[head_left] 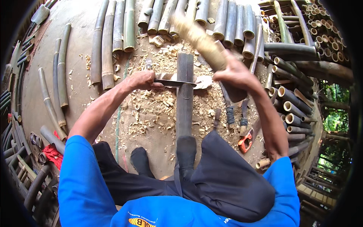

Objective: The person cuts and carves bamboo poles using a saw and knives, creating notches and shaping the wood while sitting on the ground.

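Note:
A dark bamboo pole (185, 106) lies lengthwise in front of me, one of my dark-socked feet (186, 153) resting on its near end. My left hand (143, 80) is closed around the handle of a knife (176, 83), whose blade lies across the pole. Raised over the right side, my right hand (235, 75) grips a pale, worn wooden club (200, 41) that is smeared by motion at its far end. Some whitish material (204, 82) shows beside the blade tip.
Wood chips (151, 109) litter the floor around the pole. Bamboo lengths (128, 26) lie in a row beyond, with more stacked at right (295, 113). An orange-handled saw (246, 140) and several cord-wrapped tools (230, 116) lie at right. Red netting (53, 156) is at left.

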`<state>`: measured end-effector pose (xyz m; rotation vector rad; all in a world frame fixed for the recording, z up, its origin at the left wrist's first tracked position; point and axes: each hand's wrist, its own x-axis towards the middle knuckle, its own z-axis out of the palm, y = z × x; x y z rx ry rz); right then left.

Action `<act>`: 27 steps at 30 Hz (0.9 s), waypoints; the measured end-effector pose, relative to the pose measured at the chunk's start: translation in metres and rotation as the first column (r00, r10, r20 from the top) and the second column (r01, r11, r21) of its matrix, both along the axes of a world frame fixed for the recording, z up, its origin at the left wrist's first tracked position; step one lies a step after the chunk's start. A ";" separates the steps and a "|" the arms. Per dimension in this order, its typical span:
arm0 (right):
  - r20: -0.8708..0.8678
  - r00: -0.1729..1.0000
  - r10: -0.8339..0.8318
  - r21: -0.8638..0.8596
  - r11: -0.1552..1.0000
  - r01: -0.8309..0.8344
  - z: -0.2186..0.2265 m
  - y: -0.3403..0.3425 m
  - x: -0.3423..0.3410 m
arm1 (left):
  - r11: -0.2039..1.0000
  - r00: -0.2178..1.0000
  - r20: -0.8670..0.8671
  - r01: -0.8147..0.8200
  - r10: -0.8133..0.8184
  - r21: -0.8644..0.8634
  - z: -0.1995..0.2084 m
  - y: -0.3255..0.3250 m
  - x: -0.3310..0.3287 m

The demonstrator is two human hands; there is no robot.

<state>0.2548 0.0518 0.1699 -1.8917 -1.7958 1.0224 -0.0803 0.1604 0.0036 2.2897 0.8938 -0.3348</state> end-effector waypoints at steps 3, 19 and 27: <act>-0.120 0.987 -0.106 0.262 0.956 0.135 0.047 0.006 -0.001 | 1.000 1.000 -0.013 0.018 -0.018 0.001 -0.001 0.001 -0.002; -0.518 0.770 -0.372 -0.003 0.901 0.433 -0.015 -0.074 0.011 | 0.992 1.000 -0.019 -0.012 0.009 -0.123 0.005 -0.012 0.005; -0.453 0.662 -0.597 -0.276 0.800 0.533 -0.043 -0.129 0.031 | 1.000 0.997 -0.079 -0.002 -0.001 -0.026 0.020 -0.013 0.000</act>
